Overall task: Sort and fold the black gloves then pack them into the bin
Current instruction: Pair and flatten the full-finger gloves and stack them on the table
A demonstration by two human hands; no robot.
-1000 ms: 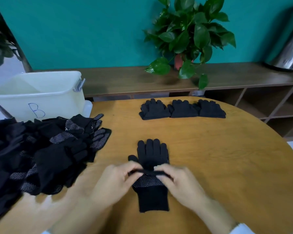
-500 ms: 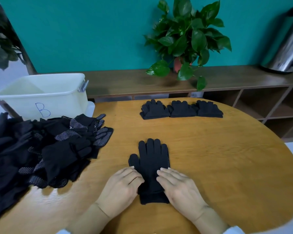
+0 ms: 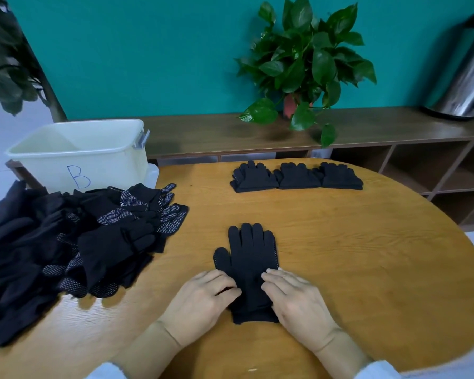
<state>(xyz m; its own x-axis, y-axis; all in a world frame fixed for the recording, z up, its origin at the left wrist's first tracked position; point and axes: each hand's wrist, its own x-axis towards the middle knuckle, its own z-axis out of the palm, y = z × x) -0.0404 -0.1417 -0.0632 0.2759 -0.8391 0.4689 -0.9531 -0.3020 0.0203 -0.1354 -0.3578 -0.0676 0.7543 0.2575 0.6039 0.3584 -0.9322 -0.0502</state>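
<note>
A black glove (image 3: 248,255) lies flat on the round wooden table (image 3: 353,255), fingers pointing away from me, seemingly a stacked pair with white dots showing at its edges. My left hand (image 3: 203,302) rests on its left side near the cuff, fingers bent onto the fabric. My right hand (image 3: 293,299) presses flat on its right side. A big heap of loose black dotted gloves (image 3: 74,242) covers the table's left. Three folded glove bundles (image 3: 296,176) sit in a row at the far edge. The white bin marked B (image 3: 77,157) stands at the back left.
A potted green plant (image 3: 304,64) and a metal canister (image 3: 465,77) stand on the low wooden shelf (image 3: 203,132) behind the table, against a teal wall. Another plant (image 3: 6,64) is at the far left.
A second ago both hands pinched a glove's edge over a dotted palm. Now the top glove lies flat, the dotted palm is covered, and both hands rest on it.
</note>
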